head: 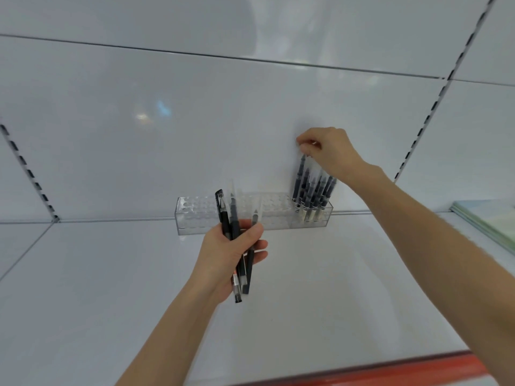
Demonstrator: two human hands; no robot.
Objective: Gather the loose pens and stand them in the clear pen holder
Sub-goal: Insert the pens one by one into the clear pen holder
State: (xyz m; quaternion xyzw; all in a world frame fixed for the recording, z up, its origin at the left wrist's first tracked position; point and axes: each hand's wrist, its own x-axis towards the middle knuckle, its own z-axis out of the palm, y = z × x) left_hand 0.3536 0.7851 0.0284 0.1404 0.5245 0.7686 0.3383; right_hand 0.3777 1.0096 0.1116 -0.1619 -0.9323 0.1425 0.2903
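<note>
Pens (222, 213) sit gripped in the left hand (223, 259); the right hand (328, 149) pinches one pen (301, 171) above the holder (195, 215).

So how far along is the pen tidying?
Done: a cluster of pens already stands at the right end of the clear holder. In hand: the right hand pinches the top of one pen there. Left: the left hand grips several loose pens not yet placed.
</note>
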